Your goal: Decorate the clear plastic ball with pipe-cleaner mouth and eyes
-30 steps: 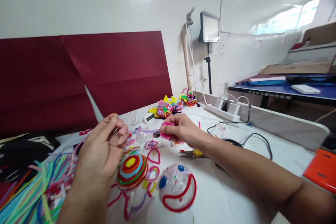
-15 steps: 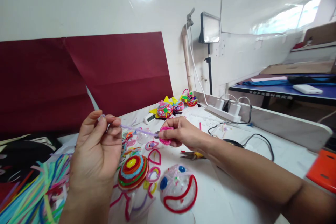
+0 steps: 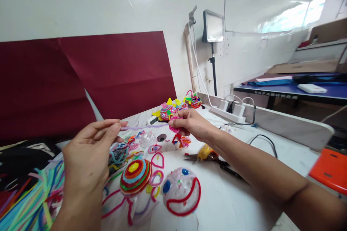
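Observation:
A pale purple pipe cleaner [image 3: 146, 127] stretches nearly level between my two hands above the table. My left hand [image 3: 94, 144] is closed, pinching its left end between thumb and fingertips. In my right hand [image 3: 189, 122] is a bright pink pipe-cleaner piece [image 3: 175, 125], gripped between thumb and fingers; the purple strand runs up to it. Below lie a dome covered in striped rings of pipe cleaner [image 3: 135, 177] and a clear dome [image 3: 181, 193] with blue eyes and a red mouth outline. Small loops of pipe cleaner [image 3: 156, 178] lie between the domes.
Loose pipe cleaners [image 3: 32, 195] are heaped at left. Yellow-handled pliers [image 3: 202, 154] lie under my right forearm. Finished pipe-cleaner fish [image 3: 167, 111] stand at the back, near a power strip [image 3: 230, 113]. An orange object [image 3: 329, 169] sits at the right edge.
My right hand has risen with the pink piece, uncovering a dark round hole and a red-and-orange pipe-cleaner piece. My left hand has turned and shifted slightly left. The view has shifted a little.

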`<state>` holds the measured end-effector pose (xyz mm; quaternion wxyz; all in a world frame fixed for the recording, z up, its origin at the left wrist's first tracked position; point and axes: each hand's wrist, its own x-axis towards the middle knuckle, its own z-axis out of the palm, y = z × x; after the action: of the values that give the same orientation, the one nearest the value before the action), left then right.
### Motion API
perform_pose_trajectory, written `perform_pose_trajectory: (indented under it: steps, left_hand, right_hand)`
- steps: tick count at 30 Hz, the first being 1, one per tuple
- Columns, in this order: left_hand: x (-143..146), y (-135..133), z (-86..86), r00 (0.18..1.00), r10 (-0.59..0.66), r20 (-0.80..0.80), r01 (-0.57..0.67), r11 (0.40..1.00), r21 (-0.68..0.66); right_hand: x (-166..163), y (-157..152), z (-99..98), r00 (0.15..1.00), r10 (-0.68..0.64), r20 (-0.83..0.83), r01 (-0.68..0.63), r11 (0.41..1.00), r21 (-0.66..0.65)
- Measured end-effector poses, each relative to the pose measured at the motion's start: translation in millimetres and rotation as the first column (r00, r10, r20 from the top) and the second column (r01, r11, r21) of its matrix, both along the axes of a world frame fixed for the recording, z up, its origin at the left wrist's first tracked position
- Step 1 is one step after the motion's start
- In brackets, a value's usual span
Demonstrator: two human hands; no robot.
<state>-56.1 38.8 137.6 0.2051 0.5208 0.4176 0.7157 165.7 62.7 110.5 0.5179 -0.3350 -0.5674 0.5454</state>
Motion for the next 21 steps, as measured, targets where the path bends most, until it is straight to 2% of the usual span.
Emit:
perform_pose_trajectory:
  steps: [4, 7, 9, 11, 15, 18, 21]
  left_hand:
    - [-3.9, 0.6, -1.8, 0.985, 0.120, -0.125, -0.120, 0.993, 0.007]
    - [-10.9, -1.6, -1.4, 0.928, 0.227, -0.296, -0.240, 0.971, -0.008]
    - [-16.1, -3.1, -0.8, 0.853, 0.283, -0.440, -0.309, 0.951, 0.012]
    - [-20.9, -2.8, -1.0, 0.742, 0.333, -0.582, -0.347, 0.933, 0.091]
    - [-28.3, 4.7, -5.6, 0.464, 0.455, -0.760, -0.280, 0.889, 0.361]
    - [-32.3, 10.4, -10.6, 0.362, 0.487, -0.795, -0.251, 0.872, 0.420]
    - [-35.0, 12.5, -13.8, 0.312, 0.502, -0.807, -0.288, 0.859, 0.423]
  right_hand:
    - [3.5, 2.9, -1.9, 0.999, -0.025, 0.023, 0.024, 0.999, 0.030]
    - [2.0, 7.5, -8.1, 0.998, -0.028, 0.057, 0.025, 0.998, 0.054]
    - [-0.2, 11.1, -12.9, 0.996, -0.043, 0.081, 0.038, 0.997, 0.063]
    - [-2.9, 14.0, -16.9, 0.993, -0.058, 0.102, 0.052, 0.997, 0.057]
    - [-8.2, 16.9, -22.1, 0.989, -0.066, 0.132, 0.061, 0.997, 0.040]
    - [-11.1, 17.7, -24.2, 0.985, -0.057, 0.162, 0.051, 0.998, 0.045]
    - [-12.7, 18.5, -25.5, 0.982, -0.053, 0.183, 0.048, 0.998, 0.034]
